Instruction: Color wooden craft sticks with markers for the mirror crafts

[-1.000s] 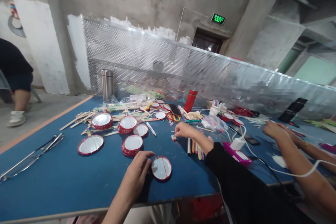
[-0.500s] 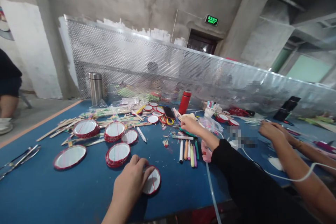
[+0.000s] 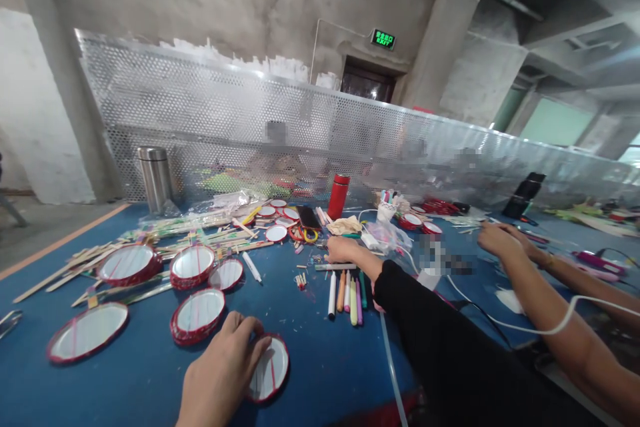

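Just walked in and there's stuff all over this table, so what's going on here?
A person sits at a blue table strewn with craft bits. Their left hand rests on a red-rimmed round disc near the table's front edge. Their right hand, in a black sleeve, reaches out among small bits just beyond a row of marker pens. More discs and wooden sticks lie to the left. Another person's arm works alongside on the right.

The left hand [image 3: 220, 373] lies flat on a red-rimmed disc [image 3: 270, 368] at the near worktop [image 3: 125, 373] edge (fingers spread); the right hand [image 3: 343, 249] reaches far towards the markers [image 3: 346, 292].
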Tool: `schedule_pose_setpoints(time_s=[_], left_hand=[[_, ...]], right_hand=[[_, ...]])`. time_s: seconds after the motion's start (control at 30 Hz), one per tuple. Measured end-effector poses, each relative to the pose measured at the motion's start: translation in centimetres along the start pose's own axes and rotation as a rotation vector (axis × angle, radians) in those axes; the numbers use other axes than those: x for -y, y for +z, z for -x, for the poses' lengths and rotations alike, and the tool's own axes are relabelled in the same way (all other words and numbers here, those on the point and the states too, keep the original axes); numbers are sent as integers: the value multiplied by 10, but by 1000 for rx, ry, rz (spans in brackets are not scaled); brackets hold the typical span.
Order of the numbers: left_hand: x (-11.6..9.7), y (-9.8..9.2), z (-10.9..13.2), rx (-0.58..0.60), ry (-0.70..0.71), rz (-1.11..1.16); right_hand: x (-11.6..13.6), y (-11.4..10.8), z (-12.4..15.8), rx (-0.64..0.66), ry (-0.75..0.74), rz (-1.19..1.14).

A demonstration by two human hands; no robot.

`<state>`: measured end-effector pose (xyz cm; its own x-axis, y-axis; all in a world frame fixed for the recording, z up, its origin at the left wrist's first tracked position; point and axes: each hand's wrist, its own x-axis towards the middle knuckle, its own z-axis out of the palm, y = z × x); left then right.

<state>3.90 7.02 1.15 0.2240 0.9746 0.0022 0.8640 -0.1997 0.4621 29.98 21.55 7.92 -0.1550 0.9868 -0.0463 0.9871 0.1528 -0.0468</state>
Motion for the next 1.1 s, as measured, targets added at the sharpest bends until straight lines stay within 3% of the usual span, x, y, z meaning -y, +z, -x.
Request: schedule_pose_setpoints(time_s=[0.2,0.4,0.7,0.87,1.1], left_hand=[[2,5,2,-105,11,39],[2,3,0,0,2,14],[5,5,4,19,-13,71],[10,9,5,-50,41,136],[8,11,7,-69,74,98]], right_hand=[[-2,-9,10,-39,91,-21],[-5,-7,14,-63,147,-21],[-15,-9,3,136,127,111],[-15,-10,10,269,77,179],[-8,1,12,220,46,170]])
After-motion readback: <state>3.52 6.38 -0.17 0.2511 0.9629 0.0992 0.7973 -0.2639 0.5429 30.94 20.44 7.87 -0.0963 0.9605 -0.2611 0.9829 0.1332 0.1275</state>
